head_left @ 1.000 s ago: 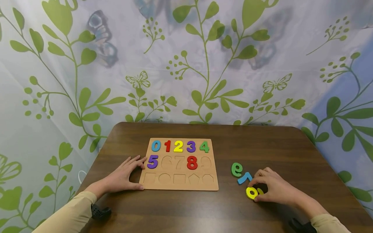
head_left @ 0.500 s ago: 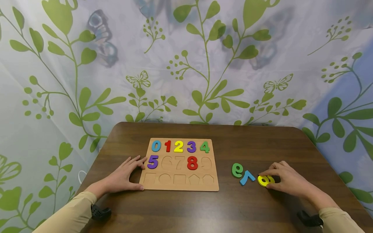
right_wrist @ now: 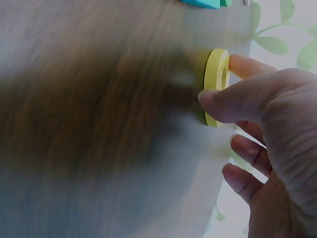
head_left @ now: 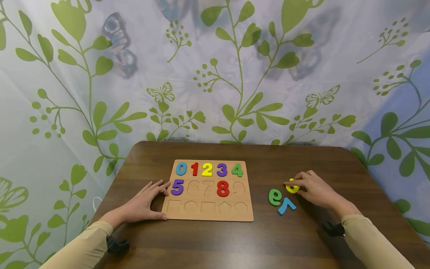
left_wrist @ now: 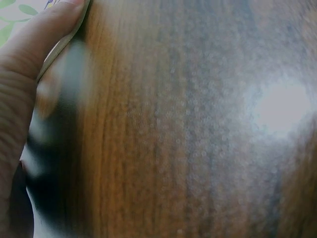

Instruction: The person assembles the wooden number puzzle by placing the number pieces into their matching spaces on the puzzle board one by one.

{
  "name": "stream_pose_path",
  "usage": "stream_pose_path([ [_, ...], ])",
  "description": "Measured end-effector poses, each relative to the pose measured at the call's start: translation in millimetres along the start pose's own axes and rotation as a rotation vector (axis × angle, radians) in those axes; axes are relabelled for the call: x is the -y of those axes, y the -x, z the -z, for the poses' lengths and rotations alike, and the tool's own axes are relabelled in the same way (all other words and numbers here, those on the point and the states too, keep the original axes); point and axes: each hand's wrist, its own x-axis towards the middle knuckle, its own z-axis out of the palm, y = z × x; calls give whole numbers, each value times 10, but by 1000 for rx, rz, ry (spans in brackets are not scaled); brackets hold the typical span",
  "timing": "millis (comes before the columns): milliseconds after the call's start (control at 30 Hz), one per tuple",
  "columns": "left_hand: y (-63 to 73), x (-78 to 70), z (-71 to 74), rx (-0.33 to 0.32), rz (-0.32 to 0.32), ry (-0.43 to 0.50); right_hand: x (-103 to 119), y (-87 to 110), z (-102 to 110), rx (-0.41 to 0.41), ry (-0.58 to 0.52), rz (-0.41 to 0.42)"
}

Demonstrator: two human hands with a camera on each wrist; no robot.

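Observation:
My left hand (head_left: 146, 201) lies at the left edge of a wooden number puzzle board (head_left: 211, 215), thumb at the near corner and fingertips beside the purple 5 (head_left: 173, 192). In the left wrist view the thumb (left_wrist: 25, 47) reaches to the board's edge. Off to the right, my right hand (head_left: 317, 188) pinches a yellow number 6 (head_left: 293, 191), partly covered by the fingers. The right wrist view shows this yellow piece (right_wrist: 213, 69) on edge between thumb and index finger. Close by on the table lie a green 9 (head_left: 270, 196) and a blue 7 (head_left: 283, 207).
Numbers 0 to 4 fill the board's top row, and a red 8 (head_left: 223, 193) sits in the second. Bare recesses show for 6, 7, 9 and several shapes. Behind the brown table (head_left: 215, 243) hangs a leaf-patterned cloth (head_left: 208, 108).
My right hand has carried the yellow 6 from the near side of the blue 7 to beyond it, further back. The blue 7 has turned slightly. The left hand stays at the board.

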Motion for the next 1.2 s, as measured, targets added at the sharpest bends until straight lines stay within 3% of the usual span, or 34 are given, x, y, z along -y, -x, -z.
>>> stream_pose_path([
  [100,-2,-2,1,5,5,1,39,-48,3,-5,-51,-65],
  [267,-2,-1,12,-19,-19,7,90,-84,-4,-24,-103,-284],
  [367,-5,0,16,-17,-15,4,84,-115,-32,-25,-97,-340],
  [600,-13,-2,3,4,2,3,93,-170,-62,8,-136,-308],
  [967,-10,-10,1,-6,-5,2,152,-178,-70,-81,-67,-372],
  [1200,-19,-15,2,-7,-4,-7,156,-197,-84,-97,54,-305],
])
